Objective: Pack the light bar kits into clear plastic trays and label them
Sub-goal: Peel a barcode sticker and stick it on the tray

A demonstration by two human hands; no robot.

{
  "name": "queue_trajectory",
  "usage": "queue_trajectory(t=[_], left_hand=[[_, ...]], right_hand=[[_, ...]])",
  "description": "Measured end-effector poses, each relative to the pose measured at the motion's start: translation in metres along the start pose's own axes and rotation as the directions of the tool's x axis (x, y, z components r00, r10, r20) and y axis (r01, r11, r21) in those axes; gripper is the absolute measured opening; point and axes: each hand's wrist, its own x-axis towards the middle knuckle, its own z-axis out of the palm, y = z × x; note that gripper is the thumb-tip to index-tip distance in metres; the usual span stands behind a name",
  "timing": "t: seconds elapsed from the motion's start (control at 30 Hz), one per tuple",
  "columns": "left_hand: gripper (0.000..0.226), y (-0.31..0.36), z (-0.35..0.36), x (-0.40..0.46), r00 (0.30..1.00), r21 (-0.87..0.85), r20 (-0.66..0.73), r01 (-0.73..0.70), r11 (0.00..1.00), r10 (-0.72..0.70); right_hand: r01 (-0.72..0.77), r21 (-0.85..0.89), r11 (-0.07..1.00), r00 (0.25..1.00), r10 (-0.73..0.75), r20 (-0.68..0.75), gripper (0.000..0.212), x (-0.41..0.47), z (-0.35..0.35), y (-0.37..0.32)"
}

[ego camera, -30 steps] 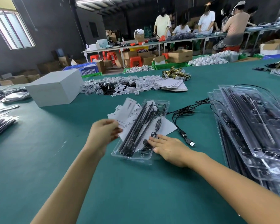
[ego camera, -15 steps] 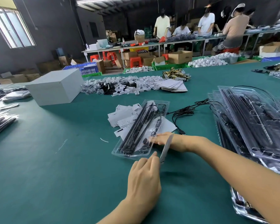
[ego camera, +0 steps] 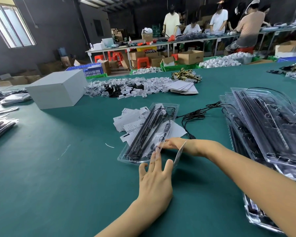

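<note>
Clear tray [ego camera: 126,157] of light bars: our left hand [ego camera: 155,182] spread flat; right hand [ego camera: 175,144] grip indiscernible; label [ego camera: 179,155] print unreadable.

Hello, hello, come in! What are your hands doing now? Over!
Left hand open, fingers on near end of clear plastic tray holding black light bars. Right hand resting on tray. White label card upright between them.

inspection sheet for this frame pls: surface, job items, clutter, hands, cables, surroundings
Surface: green table, bare near the camera.
Job's things: clear tray holding black light bars; white cards beside it; filled trays stacked at right.
Clutter: white box, bagged small parts.
Grippers: left hand open, fingers on the tray's near end; right hand on the tray, grip unclear.
Cables: loose black USB cable.
Surroundings: people at a far bench, cartons.
</note>
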Motion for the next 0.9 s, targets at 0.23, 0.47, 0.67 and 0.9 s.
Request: queue_trajectory(t=[0.23,0.47,0.67,0.9], left_hand=[[0.035,-0.004,0.000,0.004,0.997,0.030,-0.079,0.014,0.999,-0.012],[0.034,-0.006,0.006,0.005,0.995,-0.007,-0.097,0.031,0.999,-0.032],[0.026,-0.009,0.007,0.007,0.992,-0.029,-0.112,0.046,0.999,-0.049],[0.022,-0.011,0.009,0.009,0.989,0.001,-0.141,0.051,0.999,-0.050]], right_hand=[[0.060,-0.049,0.997,0.998,-0.060,0.004,0.046,-0.006,0.002,0.003],[0.060,-0.039,0.997,0.997,-0.062,-0.043,0.042,-0.006,0.008,0.010],[0.057,0.075,0.996,0.997,-0.053,-0.054,0.043,-0.010,0.007,0.003],[0.081,0.142,0.986,0.994,-0.070,-0.085,0.045,-0.017,0.002,0.014]])
